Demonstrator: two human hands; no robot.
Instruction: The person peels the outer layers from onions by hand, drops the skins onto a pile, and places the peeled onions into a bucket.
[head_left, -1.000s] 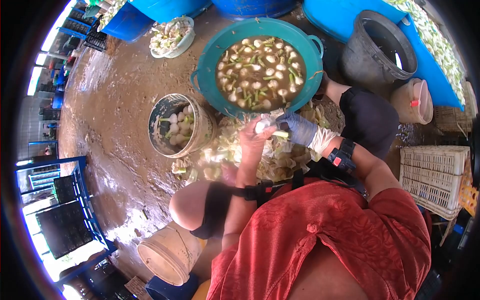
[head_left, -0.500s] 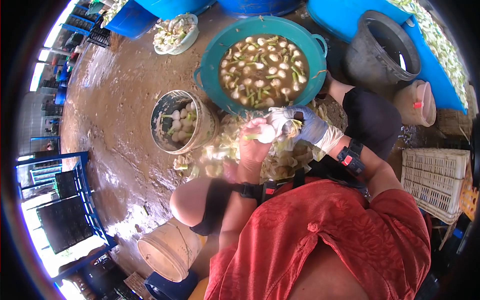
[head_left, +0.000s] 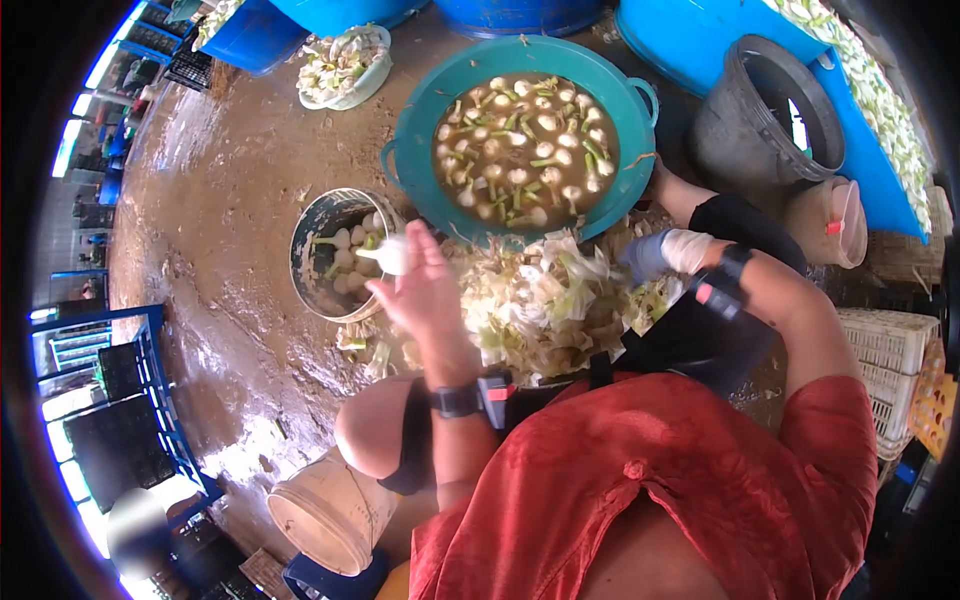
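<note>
My bare left hand (head_left: pixel 425 295) is raised at the rim of a dirty bucket (head_left: pixel 310 283), its fingers spread. A blurred white garlic bulb (head_left: pixel 393 256) with a short green stem is between its fingertips and the bucket's mouth; the fingers are not closed around it. Inside the bucket are several peeled garlic bulbs (head_left: pixel 345 262). Down beside my knee, my right hand (head_left: pixel 645 258) in a blue glove hovers by the heap of garlic peelings (head_left: pixel 545 300). Its fingers are blurred and mostly turned away. Beyond the heap, a green tub (head_left: pixel 415 130) holds garlic floating in brown water.
A small bowl of peelings (head_left: pixel 380 72) stands at the back left. At the right are a dark bucket (head_left: pixel 735 125), a pale bucket (head_left: pixel 835 225) and white crates (head_left: pixel 885 350). Near my left knee a cream bucket (head_left: pixel 330 510) lies on the wet floor (head_left: pixel 220 250).
Both hands were together around a garlic bulb over the peelings. My left hand has swung left to the bucket and opened by the bulb; my right hand has moved away right and down.
</note>
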